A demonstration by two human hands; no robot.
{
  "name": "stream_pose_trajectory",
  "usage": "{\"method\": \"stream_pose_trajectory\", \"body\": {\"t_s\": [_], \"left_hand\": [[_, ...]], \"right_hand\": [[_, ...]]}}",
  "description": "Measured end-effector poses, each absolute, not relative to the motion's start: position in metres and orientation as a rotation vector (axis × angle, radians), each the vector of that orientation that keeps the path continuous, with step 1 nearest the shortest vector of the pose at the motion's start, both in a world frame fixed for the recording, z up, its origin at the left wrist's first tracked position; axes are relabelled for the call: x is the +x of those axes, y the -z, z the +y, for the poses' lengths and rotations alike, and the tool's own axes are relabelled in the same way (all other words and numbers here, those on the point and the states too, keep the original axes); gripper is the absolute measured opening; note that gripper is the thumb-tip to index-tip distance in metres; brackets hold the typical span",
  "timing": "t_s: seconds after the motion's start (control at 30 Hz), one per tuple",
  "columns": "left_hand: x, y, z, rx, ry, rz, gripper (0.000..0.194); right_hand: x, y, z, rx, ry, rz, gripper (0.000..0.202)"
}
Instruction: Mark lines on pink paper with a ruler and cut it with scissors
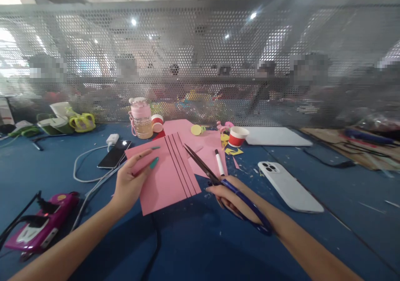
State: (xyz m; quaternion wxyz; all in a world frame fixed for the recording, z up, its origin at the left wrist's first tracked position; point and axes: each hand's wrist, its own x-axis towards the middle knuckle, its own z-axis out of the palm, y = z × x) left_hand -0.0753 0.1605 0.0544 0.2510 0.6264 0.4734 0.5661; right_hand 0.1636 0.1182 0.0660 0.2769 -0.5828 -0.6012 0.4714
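Observation:
My left hand (131, 179) grips a pink sheet of paper (162, 176) by its left side, fingers closed on it. Several dark parallel lines run along the sheet's right part. In my right hand (233, 195) is a pair of scissors (243, 199) with blue handles, their dark blades pointing up and left. The blade tips are near the sheet's upper right edge; whether they touch it I cannot tell. Behind lie more pink paper (206, 143) and a white marker with a black cap (219, 162).
A pink-lidded bottle (141, 118), a red and white paper cup (238, 136) and yellow scraps (233, 151) stand or lie behind. At right are a white phone (290, 187) and a white flat panel (278, 136). Left are a black phone (115, 154) and a purple power strip (43, 222).

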Motion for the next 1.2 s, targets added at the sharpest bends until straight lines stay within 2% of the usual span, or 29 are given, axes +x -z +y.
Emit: {"method": "stream_pose_trajectory", "body": {"t_s": [0.3, 0.7, 0.97, 1.2], "left_hand": [[-0.074, -0.056, 0.159, 1.699, -1.534, 1.294, 0.032], [-0.073, -0.055, 0.158, 1.624, -1.511, 1.275, 0.036], [-0.061, -0.059, 0.143, 1.447, -1.393, 1.206, 0.043], [-0.056, -0.053, 0.132, 1.364, -1.344, 1.155, 0.040]], "right_hand": [[0.156, -0.081, 0.112, -1.631, -1.381, -1.473, 0.034], [0.158, -0.071, 0.115, -1.617, -1.390, -1.523, 0.030], [0.149, -0.053, 0.109, -1.406, -1.311, -1.450, 0.019], [0.151, -0.041, 0.117, -1.307, -1.242, -1.577, 0.027]]}}
